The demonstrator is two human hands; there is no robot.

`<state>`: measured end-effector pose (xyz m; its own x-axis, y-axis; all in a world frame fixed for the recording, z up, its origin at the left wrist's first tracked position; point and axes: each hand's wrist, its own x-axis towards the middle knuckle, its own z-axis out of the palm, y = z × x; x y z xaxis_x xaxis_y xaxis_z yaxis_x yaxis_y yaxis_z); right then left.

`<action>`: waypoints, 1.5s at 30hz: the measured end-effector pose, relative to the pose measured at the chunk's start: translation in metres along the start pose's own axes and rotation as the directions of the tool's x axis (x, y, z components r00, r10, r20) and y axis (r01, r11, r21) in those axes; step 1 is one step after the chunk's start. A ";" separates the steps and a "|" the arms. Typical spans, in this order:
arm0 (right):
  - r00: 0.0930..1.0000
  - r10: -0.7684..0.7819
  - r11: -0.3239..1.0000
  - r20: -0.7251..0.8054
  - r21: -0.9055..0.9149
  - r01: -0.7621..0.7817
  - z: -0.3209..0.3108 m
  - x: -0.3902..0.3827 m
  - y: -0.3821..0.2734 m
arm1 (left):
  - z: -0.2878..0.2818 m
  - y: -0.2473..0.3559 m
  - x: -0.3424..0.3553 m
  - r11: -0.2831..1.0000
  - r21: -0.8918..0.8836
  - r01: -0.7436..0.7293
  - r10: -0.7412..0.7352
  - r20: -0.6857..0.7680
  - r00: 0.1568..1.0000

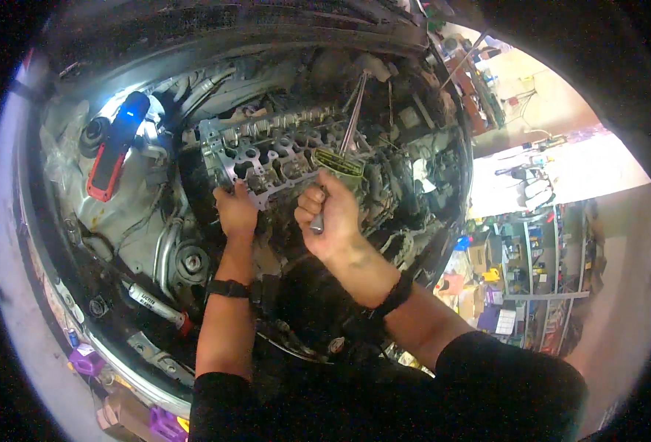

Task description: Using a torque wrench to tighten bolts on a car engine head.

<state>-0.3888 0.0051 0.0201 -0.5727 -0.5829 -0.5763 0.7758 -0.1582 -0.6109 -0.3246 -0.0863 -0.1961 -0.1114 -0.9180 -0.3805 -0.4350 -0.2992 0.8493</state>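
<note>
In the engine bay lies a silver cylinder head, with a camshaft along its far side. My left hand is closed at its near left corner, fingers curled over the metal edge; the fingertips are partly hidden. My right hand is wrapped in a fist round a tool with a metal handle, whose rounded end sticks out below the fingers. Its working end is hidden. Just above that fist is a pale green, oval slotted part; whether the hand touches it I cannot tell.
A red and black work light shines at the left of the bay. A white tube with a red cap lies near the front edge. Hoses and wiring surround the engine. Shelves with boxes stand at the right; purple jugs sit at lower left.
</note>
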 end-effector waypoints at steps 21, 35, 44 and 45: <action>0.995 -0.077 0.901 0.060 -0.424 0.096 -0.075 -0.029 -0.121 | -0.017 0.038 -0.034 0.811 0.569 0.135 -0.134 -0.044 0.990; 0.993 -0.048 0.724 0.106 -0.681 0.107 -0.283 -0.091 -0.237 | -0.033 0.007 -0.011 0.807 0.589 0.038 -0.031 -0.022 0.999; 0.955 -0.056 0.631 -0.290 -0.752 -0.192 -0.427 -0.087 -0.238 | 0.031 0.151 -0.047 0.641 0.661 -0.390 0.481 0.050 0.876; 0.963 -0.005 0.663 -0.270 -0.721 -0.199 -0.450 -0.079 -0.235 | 0.054 0.176 -0.044 0.592 0.630 -0.502 0.549 0.141 0.824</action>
<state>-0.6448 0.4468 -0.0352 -0.6271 -0.3449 -0.6985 0.4375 0.5859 -0.6821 -0.4448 -0.0847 -0.0499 -0.4563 -0.8841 0.1011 -0.7646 0.4477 0.4637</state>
